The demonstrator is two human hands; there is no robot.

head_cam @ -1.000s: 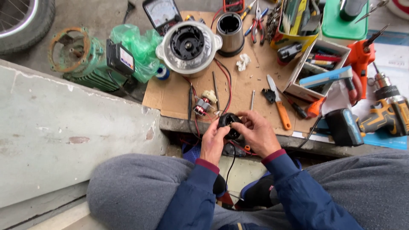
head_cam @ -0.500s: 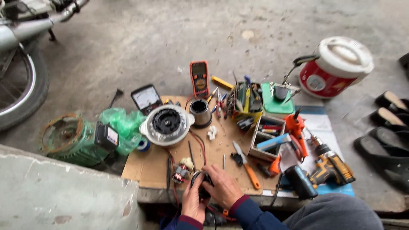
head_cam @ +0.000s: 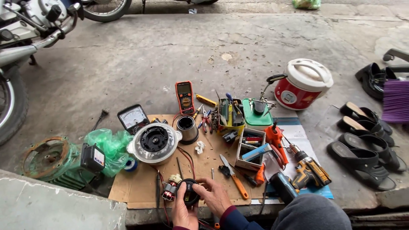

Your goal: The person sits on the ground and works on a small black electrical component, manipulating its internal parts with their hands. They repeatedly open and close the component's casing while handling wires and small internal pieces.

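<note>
Where the concrete floor [head_cam: 170,55] meets a low ledge at the bottom of the view, a sheet of brown cardboard [head_cam: 208,164] lies flat and carries the work. Setting: outdoor or open-fronted paved area, grey, stained. Motorcycle [head_cam: 30,30] parked at upper left. Red and white rice cooker [head_cam: 303,84] stands on the floor right of the cardboard; black sandals [head_cam: 362,140] lie well apart at far right.

On the cardboard: white round housing with a black centre [head_cam: 154,142], metal cylinder [head_cam: 187,128] just beside it, yellow tool tray [head_cam: 230,114], orange-handled cutter [head_cam: 233,179]. An analog meter [head_cam: 133,117] sits at the cardboard's far left edge, and an orange multimeter [head_cam: 185,96] lies on the floor just beyond it. A green motor [head_cam: 51,159] stands left of the cardboard. Yellow cordless drill [head_cam: 309,170] lies on a blue sheet to the right.

Held item: small black round part [head_cam: 189,192], at the near edge of the cardboard, bottom centre. Its open round face points up toward the camera; no clear long axis, as it reads as a short disc or cup. Red and black wires run from it up toward the white housing.

Left hand [head_cam: 183,211]: fingers curled around the part's left rim, gripping it. Right hand [head_cam: 217,196]: fingers closed over the part's right side, thumb at its rim. Both hands touch the part; a small red-wound component [head_cam: 169,192] sits just left of it.
</note>
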